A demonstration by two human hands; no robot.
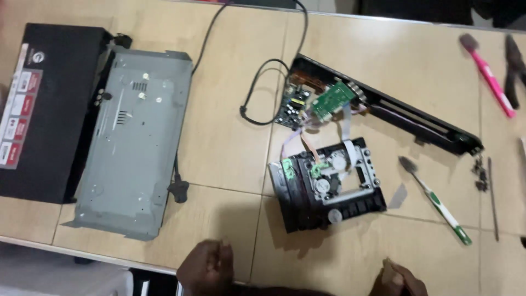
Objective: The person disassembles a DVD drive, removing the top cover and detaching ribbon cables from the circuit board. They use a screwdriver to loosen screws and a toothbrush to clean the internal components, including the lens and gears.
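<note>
At nine o'clock a black cover lies beside a grey metal chassis. At six the left hand rests loosely curled, holding nothing. Just above, near centre, sits the black disc drive mechanism. The right hand at five is curled; whether it grips anything, I cannot tell. A green-and-white toothbrush lies at four.

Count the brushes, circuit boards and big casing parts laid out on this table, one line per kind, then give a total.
Brushes: 2, a green-and-white toothbrush and a pink brush.
Circuit boards: 2, a green board and a dark board.
Casing parts: 3, a black cover, a grey metal chassis and a black front panel.
Total: 7
</note>
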